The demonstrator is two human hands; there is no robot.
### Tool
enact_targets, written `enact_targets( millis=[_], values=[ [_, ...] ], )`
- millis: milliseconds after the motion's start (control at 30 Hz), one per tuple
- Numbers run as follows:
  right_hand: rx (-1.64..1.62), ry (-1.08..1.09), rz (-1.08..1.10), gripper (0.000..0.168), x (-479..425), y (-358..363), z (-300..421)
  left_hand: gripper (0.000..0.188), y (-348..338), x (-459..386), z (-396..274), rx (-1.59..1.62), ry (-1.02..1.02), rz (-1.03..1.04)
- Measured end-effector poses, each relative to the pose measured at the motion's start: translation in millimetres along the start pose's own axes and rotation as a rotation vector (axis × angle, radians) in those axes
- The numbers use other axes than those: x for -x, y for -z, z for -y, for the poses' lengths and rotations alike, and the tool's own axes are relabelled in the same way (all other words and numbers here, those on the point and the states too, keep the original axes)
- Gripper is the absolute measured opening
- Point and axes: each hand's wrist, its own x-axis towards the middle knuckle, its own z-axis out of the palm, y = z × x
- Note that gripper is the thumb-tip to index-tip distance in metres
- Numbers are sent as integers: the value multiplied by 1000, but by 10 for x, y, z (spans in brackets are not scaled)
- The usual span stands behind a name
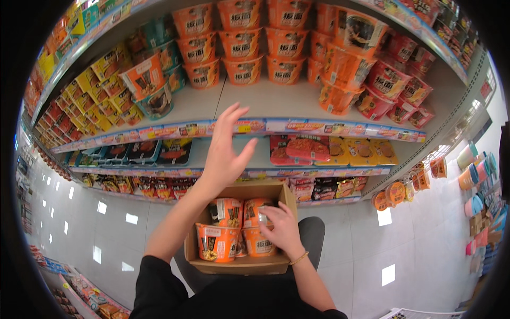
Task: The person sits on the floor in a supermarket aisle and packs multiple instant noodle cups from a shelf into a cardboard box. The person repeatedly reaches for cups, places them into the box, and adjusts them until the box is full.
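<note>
An open cardboard box (239,268) rests on the person's lap and holds several orange instant-noodle tubs (218,242). My left hand (227,149) is raised beyond the box, before the shelf edge, with fingers apart and nothing in it. Over the right side of the box, my right hand (281,227) touches or hovers at an orange tub (255,210) at the back right; its fingers are curved, and whether they grip it cannot be told. Stacked orange noodle tubs (241,44) stand at the back of the upper shelf, facing the box.
The metal shelf (255,101) has a price-label strip (295,127) along its front edge. Yellow and teal tubs stand at its left, pink tubs (384,81) at its right. Flat red packs (306,148) lie one shelf below. Cups (394,193) hang at the right end.
</note>
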Motion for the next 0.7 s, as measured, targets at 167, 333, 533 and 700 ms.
enact_targets(
  millis=[167,333,533,700],
  values=[
    [4,-34,-2,30,36,74,-4,68,-561,-1315,-180,122,-176,58],
    [-25,-35,-8,30,26,58,1,78,-882,-2289,-347,123,-124,112],
    [7,-32,-23,29,75,13,-40,91,-1336,-2956,-445,42,-192,18],
    [6,-36,-45,29,103,-24,-111,98,-1481,-3100,-824,85,-31,118]
  ],
)
